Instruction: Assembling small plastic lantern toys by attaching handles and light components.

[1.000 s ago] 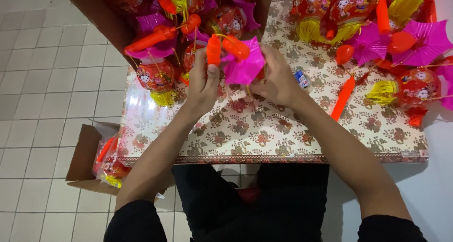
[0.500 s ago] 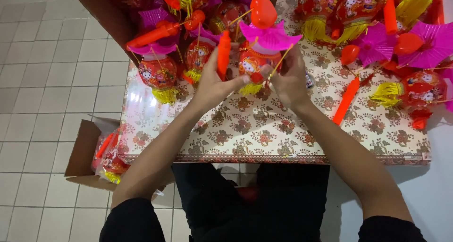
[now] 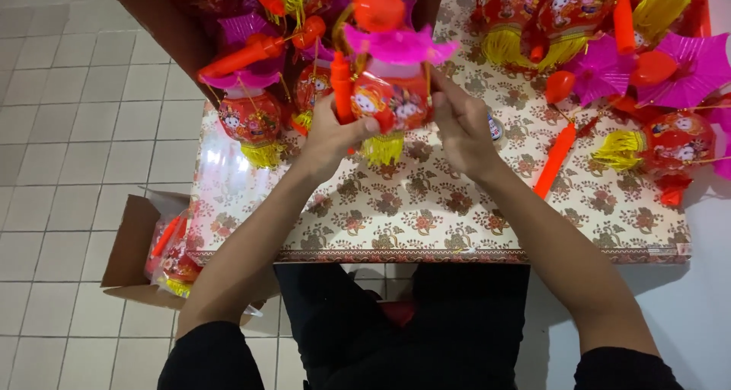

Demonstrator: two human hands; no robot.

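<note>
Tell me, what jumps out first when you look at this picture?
The red toy lantern with a pink frilly top and yellow tassel, held up over the middle of the table between the left hand and the right hand. More red, pink and yellow lanterns are heaped at the far right of the flowery tablecloth, and a cardboard box with more sits on the tiled floor at the left.

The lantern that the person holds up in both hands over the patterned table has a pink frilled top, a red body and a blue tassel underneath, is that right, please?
Not quite: the tassel under the lantern is yellow, not blue, as the head view shows. The rest stands: the left hand and the right hand both hold it over the patterned table, and it has a pink frilled top and a red body.
</note>
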